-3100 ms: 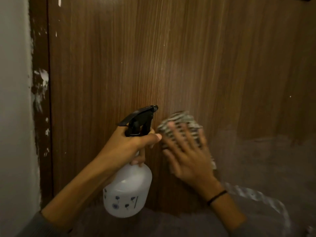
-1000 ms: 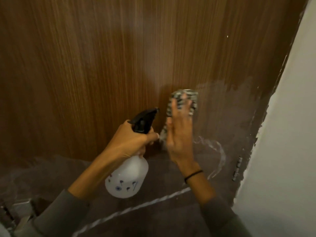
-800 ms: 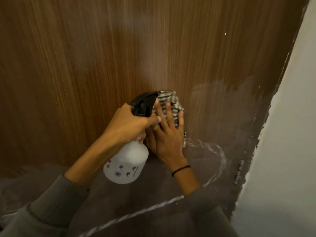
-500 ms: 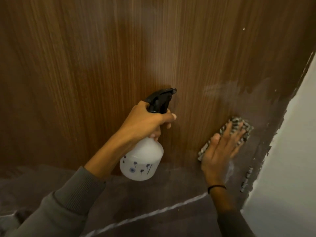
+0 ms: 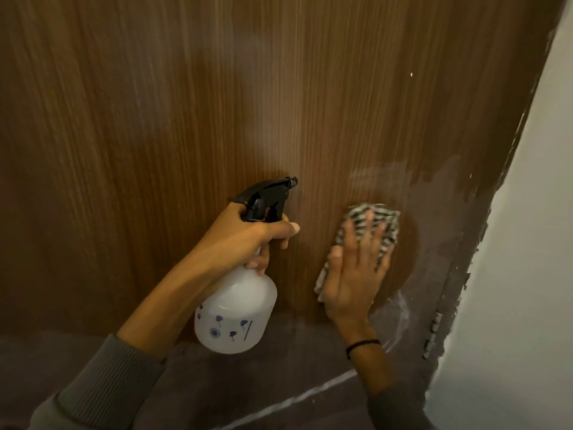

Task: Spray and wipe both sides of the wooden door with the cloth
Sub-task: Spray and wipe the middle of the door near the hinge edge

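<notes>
Two hands are working on this face of the wooden door (image 5: 155,119), so we are reading this as the wiping step on one side; the other side is not in view. On the left, our left hand (image 5: 245,240) is holding the white spray bottle (image 5: 235,318) close to the wood, its grip curled round the neck under the black trigger head (image 5: 266,193), whose nozzle is pointing at the panel. Beside it, our right hand (image 5: 353,274) is pressing the striped cloth (image 5: 361,214) flat against the door, its grip spread, fingers straight over the fabric. Further right, a dull grey film (image 5: 449,231) is running down the panel towards the hinge (image 5: 432,333) and the white wall (image 5: 527,274). We are judging that the next move is calling for a firm, even sweep of the cloth into that film, stopping short of the hinge edge, perhaps with a fresh spray there first.
</notes>
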Tool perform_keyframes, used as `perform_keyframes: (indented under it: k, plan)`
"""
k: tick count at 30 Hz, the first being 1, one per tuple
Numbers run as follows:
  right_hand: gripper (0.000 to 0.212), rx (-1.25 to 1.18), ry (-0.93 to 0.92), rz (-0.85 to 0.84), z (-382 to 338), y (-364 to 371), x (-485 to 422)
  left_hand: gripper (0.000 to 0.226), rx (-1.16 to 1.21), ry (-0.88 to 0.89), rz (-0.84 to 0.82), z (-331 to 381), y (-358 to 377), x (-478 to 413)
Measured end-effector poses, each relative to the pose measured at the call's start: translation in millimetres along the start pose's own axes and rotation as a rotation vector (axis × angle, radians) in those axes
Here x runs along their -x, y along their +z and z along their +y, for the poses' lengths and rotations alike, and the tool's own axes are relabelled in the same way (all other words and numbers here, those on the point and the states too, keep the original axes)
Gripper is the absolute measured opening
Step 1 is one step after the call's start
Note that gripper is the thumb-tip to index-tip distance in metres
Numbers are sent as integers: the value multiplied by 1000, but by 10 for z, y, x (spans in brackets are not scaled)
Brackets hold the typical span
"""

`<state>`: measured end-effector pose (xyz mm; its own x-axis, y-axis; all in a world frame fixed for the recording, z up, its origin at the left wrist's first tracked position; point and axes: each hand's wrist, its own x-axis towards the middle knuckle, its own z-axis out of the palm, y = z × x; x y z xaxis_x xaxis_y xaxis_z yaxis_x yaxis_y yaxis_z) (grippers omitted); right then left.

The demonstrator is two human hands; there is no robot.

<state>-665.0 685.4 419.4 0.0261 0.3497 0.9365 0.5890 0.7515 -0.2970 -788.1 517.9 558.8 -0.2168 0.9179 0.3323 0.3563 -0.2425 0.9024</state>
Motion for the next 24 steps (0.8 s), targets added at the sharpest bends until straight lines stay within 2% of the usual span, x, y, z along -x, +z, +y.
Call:
perform_keyframes:
  k: [2, 4, 5, 9, 11, 13, 17, 19, 21, 24]
  plan:
    - [52, -39, 171, 1, -15, -53, -134, 13, 5, -4, 15, 1, 26, -12]
    - [54, -86, 170, -30, -138, -103, -205, 12, 27, -7, 30, 12, 53, -18]
    - [54, -101, 76, -64, -222, -125, -246, 12, 40, -6, 37, 16, 62, -18]
    - [51, -28, -516, -153, -347, -207, -632, 8, 73, 2, 59, 8, 74, -23]
    - [47, -13, -604, -137, -272, -220, -818, 9, 73, 6, 63, 11, 79, -21]
    - [46, -53, -528, -107, -222, -201, -818, 12, 46, 7, 74, 18, 84, -14]
    - [52, -205, -115, -84, -231, -176, -495, 14, 83, -39, 122, 55, 128, 20]
    - [57, -280, -33, -132, -146, -229, -320, 17, 86, -56, 133, 87, 185, 57]
    - [55, -393, 44, -146, -47, -350, -212, 21, 57, -61, 109, 117, 276, 78]
    - [50, -510, 249, -58, 43, -632, -230, 22, 18, -55, 32, 185, 463, 23]
